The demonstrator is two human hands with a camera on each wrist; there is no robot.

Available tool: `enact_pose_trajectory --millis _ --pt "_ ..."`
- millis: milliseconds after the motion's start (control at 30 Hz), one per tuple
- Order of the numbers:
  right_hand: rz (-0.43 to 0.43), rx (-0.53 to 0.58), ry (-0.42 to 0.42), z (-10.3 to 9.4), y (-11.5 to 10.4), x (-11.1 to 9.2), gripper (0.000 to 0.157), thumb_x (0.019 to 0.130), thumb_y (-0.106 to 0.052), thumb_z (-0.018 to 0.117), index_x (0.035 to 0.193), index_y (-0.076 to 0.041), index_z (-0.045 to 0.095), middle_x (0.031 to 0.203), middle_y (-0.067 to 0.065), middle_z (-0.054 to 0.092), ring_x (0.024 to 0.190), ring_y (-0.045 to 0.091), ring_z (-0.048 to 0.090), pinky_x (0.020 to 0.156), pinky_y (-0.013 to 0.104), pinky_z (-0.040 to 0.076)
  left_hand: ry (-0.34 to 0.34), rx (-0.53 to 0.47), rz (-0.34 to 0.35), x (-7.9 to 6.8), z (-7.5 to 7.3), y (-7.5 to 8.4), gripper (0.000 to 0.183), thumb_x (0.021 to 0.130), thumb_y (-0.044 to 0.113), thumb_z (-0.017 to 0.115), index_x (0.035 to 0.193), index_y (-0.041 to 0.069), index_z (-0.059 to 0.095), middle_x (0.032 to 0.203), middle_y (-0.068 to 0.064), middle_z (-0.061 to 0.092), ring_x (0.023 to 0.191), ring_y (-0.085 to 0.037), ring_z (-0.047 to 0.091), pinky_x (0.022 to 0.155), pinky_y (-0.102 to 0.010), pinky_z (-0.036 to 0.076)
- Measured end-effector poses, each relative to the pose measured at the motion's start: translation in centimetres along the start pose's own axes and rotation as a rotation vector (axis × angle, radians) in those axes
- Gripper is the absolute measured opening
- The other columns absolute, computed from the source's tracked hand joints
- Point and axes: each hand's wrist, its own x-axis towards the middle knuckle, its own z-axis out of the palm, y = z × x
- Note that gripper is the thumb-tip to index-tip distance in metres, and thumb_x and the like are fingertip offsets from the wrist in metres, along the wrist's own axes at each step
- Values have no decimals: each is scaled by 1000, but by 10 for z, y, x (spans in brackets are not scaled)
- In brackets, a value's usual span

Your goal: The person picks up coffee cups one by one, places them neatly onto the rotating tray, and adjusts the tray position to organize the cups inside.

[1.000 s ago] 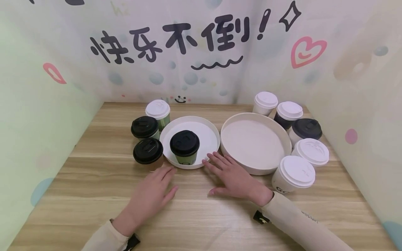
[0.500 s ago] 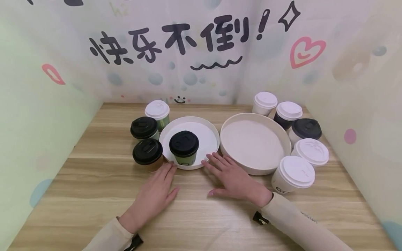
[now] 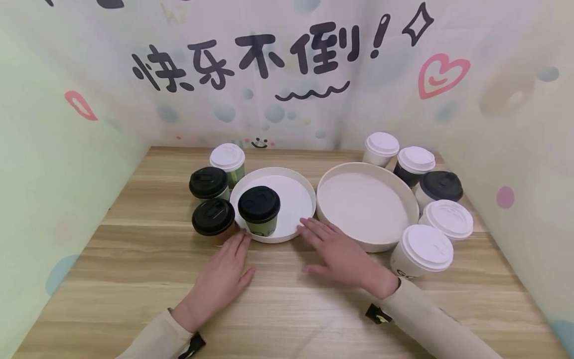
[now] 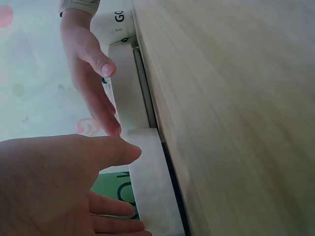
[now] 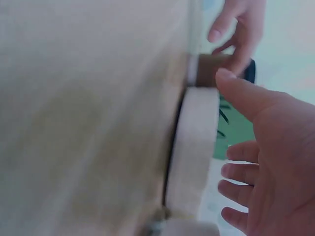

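A round white tray [image 3: 293, 199] stands mid-table, with a green paper coffee cup [image 3: 262, 228] under a black lid inside its front left part. My left hand [image 3: 219, 284] has its fingertips at the tray's front left rim, beside a brown cup [image 3: 213, 219] with a black lid. At the front right rim lie the fingertips of my right hand [image 3: 343, 257], near the larger cream tray [image 3: 365, 204]. Both hands have extended fingers and hold nothing; whether the fingertips touch the rim is hard to tell. In the left wrist view the white tray's side wall [image 4: 155, 187] shows past my thumb.
Left of the white tray stand a black-lidded cup [image 3: 209, 182] and a white-lidded green cup [image 3: 227, 158]. Several lidded cups, among them a front white cup [image 3: 423, 249], line the cream tray's right side. Fabric walls enclose the wooden table [image 3: 278, 309] behind and at both sides.
My left hand has moved forward to the white tray's rim. The green cup has shifted slightly left in the tray and its lettering has turned. My right hand has moved slightly right.
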Motion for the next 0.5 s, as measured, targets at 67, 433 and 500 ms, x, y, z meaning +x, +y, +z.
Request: enact_pose_trajectory --millis 67,433,500 --pt "13 -18 33 -2 4 -1 84 88 -55 65 152 -8 38 159 12 37 147 29 38 120 49 33 -9 -6 -9 0 -1 1 70 88 32 73 139 -7 48 144 -25 50 133 -35 52 109 -45 47" --pt "15 -74 29 2 8 -4 78 90 -52 65 148 -4 44 154 12 45 144 28 42 122 49 31 -67 -39 148 -2 -14 21 65 90 38 69 138 -4 52 140 -19 57 129 -32 57 106 -44 50" --pt "21 -79 18 3 6 -4 79 90 -52 65 149 -4 43 155 13 44 145 28 41 122 49 29 -87 -28 212 0 -14 24 66 91 39 67 140 -3 51 144 -18 54 133 -31 54 109 -43 47"
